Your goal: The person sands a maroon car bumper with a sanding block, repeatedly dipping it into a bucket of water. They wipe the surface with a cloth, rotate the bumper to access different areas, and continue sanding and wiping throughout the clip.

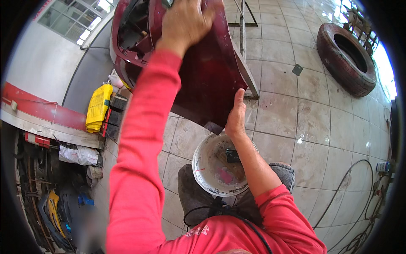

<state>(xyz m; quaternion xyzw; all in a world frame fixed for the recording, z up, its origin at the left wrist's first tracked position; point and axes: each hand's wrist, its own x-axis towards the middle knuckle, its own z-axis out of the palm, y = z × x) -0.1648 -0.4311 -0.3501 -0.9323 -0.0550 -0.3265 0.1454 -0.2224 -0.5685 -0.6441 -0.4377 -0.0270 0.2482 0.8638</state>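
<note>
A dark red car bumper [203,80], wet and glossy, stands before me on a metal stand [252,86]. Across its upper part reaches my left hand [184,25], laid against the surface; its fingers are blurred and partly cut off by the top of the view. My right hand [237,118] grips the bumper's lower right edge, thumb up along the rim and the other fingers hidden behind it. Below that corner, between my legs, is a white bucket [198,180] holding murky water, a black block [232,155] and something pink [225,175].
A tyre [349,59] lies at the far right on the tiled floor [315,114], with a small dark square piece [297,70] nearby. Cables [336,194] trail along the right. At left are a yellow cloth [99,108] and a cluttered shelf with a white bag [78,155].
</note>
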